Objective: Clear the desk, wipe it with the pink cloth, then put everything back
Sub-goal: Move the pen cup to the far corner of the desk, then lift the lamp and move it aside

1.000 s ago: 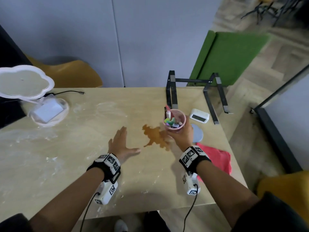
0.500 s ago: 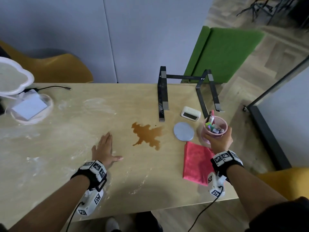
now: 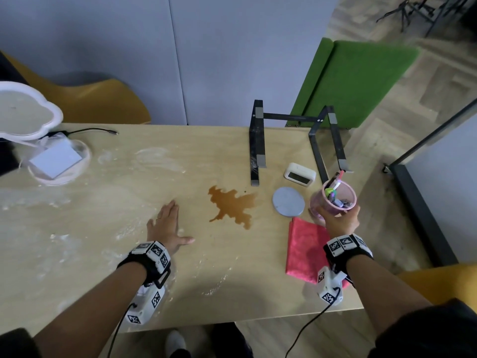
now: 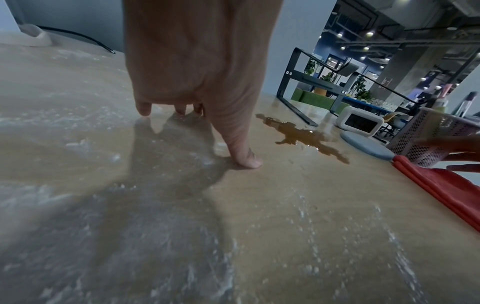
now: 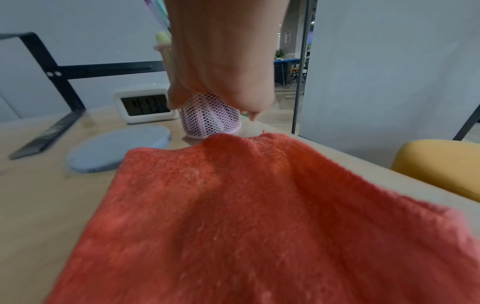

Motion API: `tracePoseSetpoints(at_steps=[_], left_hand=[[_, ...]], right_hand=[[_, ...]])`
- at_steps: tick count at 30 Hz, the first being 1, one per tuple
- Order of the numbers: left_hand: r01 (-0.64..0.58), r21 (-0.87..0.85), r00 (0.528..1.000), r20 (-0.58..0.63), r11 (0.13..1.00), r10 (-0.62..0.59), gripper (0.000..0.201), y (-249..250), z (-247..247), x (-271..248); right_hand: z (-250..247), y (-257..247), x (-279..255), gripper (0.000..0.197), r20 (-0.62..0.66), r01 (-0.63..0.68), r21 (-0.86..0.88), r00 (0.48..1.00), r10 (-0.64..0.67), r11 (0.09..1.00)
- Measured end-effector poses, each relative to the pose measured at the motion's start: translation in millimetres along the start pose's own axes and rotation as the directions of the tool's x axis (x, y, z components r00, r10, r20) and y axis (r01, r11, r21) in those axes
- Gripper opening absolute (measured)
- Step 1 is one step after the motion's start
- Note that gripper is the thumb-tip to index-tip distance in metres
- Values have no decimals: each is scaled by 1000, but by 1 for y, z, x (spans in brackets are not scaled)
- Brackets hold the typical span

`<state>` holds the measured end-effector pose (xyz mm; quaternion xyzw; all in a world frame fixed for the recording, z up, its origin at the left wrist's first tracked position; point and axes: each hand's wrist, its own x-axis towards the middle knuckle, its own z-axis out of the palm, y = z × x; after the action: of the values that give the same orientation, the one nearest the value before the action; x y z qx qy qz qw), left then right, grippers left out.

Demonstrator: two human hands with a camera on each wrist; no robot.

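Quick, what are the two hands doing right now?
Left hand: open, flat on the desk.
Right hand: holding the pink pen cup.

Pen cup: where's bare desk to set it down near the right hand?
Crowded there: the pen cup sits hemmed by clock, coaster, pink cloth and stand. Bare desk lies between spill and left hand, and nearer the front edge.

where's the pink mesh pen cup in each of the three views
Head: pen cup at right, held by the right hand, beyond the pink cloth.
Left wrist: far right edge, fingers across it.
Right wrist: upper centre, under the hand.
Shared landmark: the white digital clock beside the cup.
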<state>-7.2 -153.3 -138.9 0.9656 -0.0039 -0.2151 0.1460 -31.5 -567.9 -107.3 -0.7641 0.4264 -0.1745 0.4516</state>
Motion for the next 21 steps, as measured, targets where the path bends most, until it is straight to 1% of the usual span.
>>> tracePoseSetpoints(at_steps=[4,5,7,9,10,11,12,13,14,15,16,18,19,21], left_hand=[[-5,-5,1000,18,1000,5,111,-1,-3,-2],[-7,-7,1000,20,1000,7,111,-2,-4,-2],[-13,-2,999,30,1000,13,112,-3,-5,-3],[-20,6,999,48,1000,19,110,-3,-7,-4],[-22,10,998,51,1000,22,107,-4,-8,-4],[-22,8,999,43,1000,22,104,-5,-10,-4],[-19,-7,1000,25,1000,19,100,-8,-10,-5],[-12,-31,1000,-1,999,12,97,-12,-11,-7],[-4,-55,1000,-31,998,2,94,-18,-12,-8],[2,-76,998,-60,997,-7,91,-24,-14,-9],[13,-94,996,-90,996,-21,88,-32,-16,-10],[47,-129,986,-153,991,-67,82,-54,-23,-12],[70,-146,980,-177,987,-96,79,-66,-27,-12],[118,-193,966,-206,974,-158,75,-90,-39,-13]], right_hand=[[7,1,-14,85,30,-51,-118,998,54,992],[12,-2,-21,84,19,-70,-170,997,75,983],[26,-10,-36,79,-45,-105,-234,994,98,967],[45,-21,-58,74,-98,-137,-246,988,116,959],[55,-27,-71,71,-104,-126,-245,989,103,961],[64,-34,-85,66,-92,-82,-239,994,61,967],[76,-39,-99,62,-58,2,-229,998,-16,974],[87,-45,-113,58,13,108,-223,994,-107,969],[101,-49,-127,53,118,217,-228,974,-195,949],[113,-52,-139,48,237,326,-234,933,-272,916],[125,-55,-150,43,356,435,-231,870,-340,870],[149,-62,-174,40,547,638,-191,700,-459,746],[161,-65,-186,44,619,706,-171,619,-483,687],[179,-70,-210,59,740,775,-136,493,-457,617]])
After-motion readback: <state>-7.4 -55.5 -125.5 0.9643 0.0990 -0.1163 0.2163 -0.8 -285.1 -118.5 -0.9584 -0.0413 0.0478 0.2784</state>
